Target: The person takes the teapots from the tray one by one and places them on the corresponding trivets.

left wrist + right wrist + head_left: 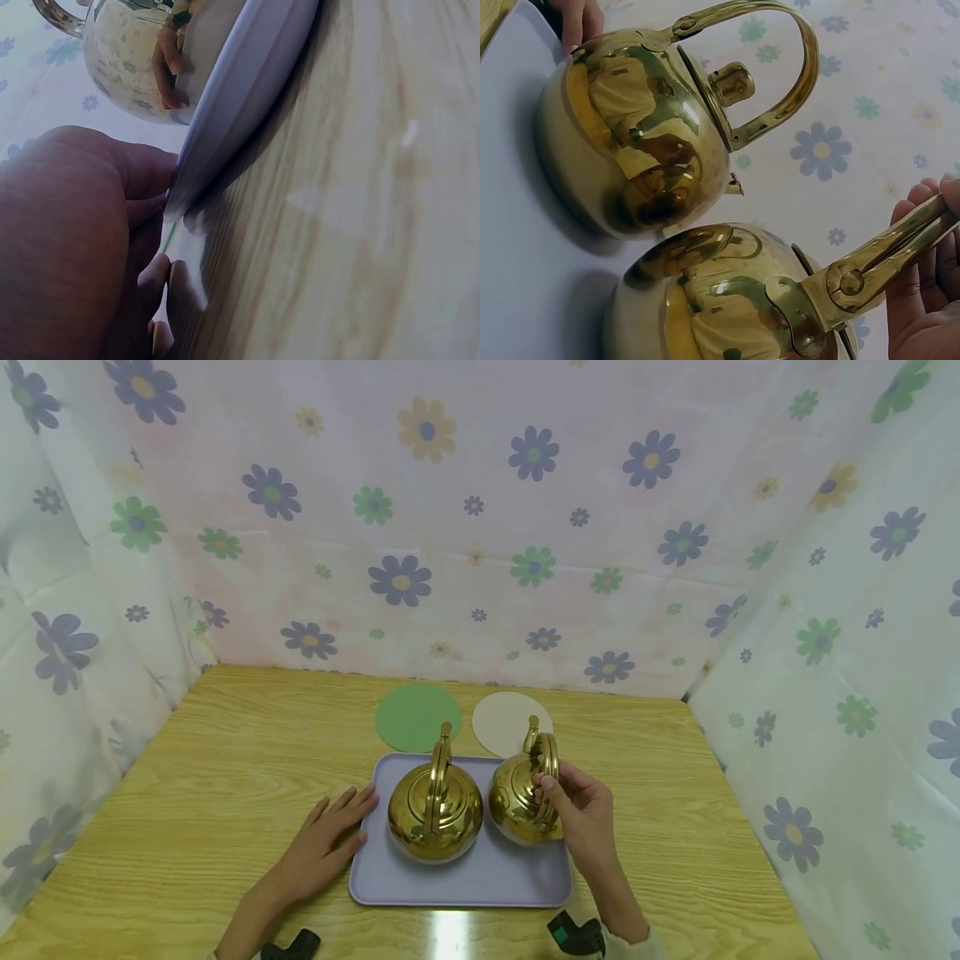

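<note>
Two shiny gold kettles with arched handles are at the tray. My right hand (588, 814) grips the handle of the right kettle (517, 797), fingers curled round it; in the right wrist view that handle (885, 262) leans over toward the palm. Whether this kettle's base touches the tray I cannot tell. Beside it the left kettle (435, 814) stands on the lilac tray (465, 885), its handle upright. My left hand (322, 847) lies at the tray's left edge with fingers fairly straight, thumb and fingertips touching the rim (232, 97).
Behind the tray lie a green round mat (416, 714) and a cream round mat (510, 718). The wooden table (225, 777) is bordered at the back and sides by flowered curtains (465, 527). The two kettles sit close together.
</note>
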Demonstrator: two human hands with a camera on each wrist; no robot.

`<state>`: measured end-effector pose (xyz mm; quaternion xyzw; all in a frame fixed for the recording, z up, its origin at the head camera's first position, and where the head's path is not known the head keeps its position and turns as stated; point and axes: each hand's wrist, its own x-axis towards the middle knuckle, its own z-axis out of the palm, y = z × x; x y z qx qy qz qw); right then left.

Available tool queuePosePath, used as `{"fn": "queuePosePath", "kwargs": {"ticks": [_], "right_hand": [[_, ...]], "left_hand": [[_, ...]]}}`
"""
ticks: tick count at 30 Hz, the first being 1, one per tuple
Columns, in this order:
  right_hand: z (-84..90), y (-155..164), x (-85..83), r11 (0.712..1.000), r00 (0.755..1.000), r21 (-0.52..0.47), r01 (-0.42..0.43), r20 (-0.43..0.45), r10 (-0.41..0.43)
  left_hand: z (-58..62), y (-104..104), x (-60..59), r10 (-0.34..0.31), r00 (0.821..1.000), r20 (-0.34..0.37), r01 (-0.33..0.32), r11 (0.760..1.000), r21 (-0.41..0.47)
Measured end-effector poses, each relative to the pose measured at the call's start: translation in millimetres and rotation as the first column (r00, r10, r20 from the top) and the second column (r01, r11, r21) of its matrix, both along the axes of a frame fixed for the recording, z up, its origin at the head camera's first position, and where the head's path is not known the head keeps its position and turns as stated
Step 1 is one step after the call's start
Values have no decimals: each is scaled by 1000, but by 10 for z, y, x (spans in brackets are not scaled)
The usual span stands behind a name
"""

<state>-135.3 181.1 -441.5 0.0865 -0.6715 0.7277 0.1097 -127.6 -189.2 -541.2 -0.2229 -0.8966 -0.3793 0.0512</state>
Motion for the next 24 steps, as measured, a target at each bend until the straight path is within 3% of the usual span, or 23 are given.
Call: {"fn": "queuePosePath", "kwargs": {"ticks": [24], "right_hand": [[-27,-1,-126,999,1000,-45,5,-27,-6]], "left_hand": [[-13,-4,-2,4,1000,-14,-4,1000,-13]]}}
